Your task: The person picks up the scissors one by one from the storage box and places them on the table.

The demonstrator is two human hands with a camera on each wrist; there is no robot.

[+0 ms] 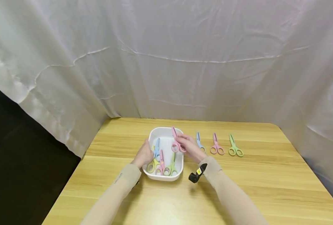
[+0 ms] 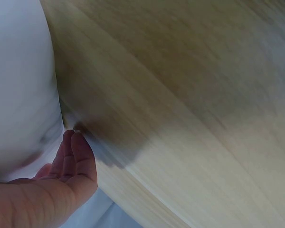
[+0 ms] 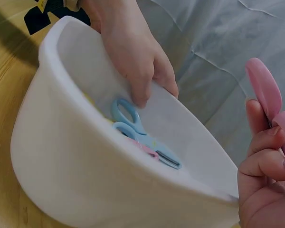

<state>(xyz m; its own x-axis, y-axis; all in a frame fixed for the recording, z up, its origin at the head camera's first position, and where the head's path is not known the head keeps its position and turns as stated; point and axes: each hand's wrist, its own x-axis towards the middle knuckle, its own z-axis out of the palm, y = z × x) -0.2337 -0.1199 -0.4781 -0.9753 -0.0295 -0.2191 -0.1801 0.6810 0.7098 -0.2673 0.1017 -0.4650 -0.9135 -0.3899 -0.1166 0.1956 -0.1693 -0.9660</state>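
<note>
Pink scissors (image 1: 174, 135) are pinched between thumb and fingers of the right hand (image 1: 189, 147), held over the right part of a white box (image 1: 162, 178), blades pointing away from the person. Right grip: closed up on the scissors with no gap to spare. Left grip: the left hand (image 1: 144, 154) pinches the box's left wall, thumb side inside the rim, other fingers outside.

Box contents, mostly toward the near end: blue scissors (image 1: 157, 150), yellow scissors (image 1: 155, 162) partly covered, a second pink pair (image 1: 162, 158) and, to their right, green scissors (image 1: 173, 162). The first three overlap.

Right of the box, on the wooden counter (image 1: 267, 175), in a row left to right, each apart: blue pair (image 1: 198, 138), pink pair (image 1: 215, 141), green pair (image 1: 232, 143); all blades away from the person.

Black wrist camera (image 1: 194, 177) strapped at the right sleeve. Pale curtain (image 1: 183, 87) hangs behind.
</note>
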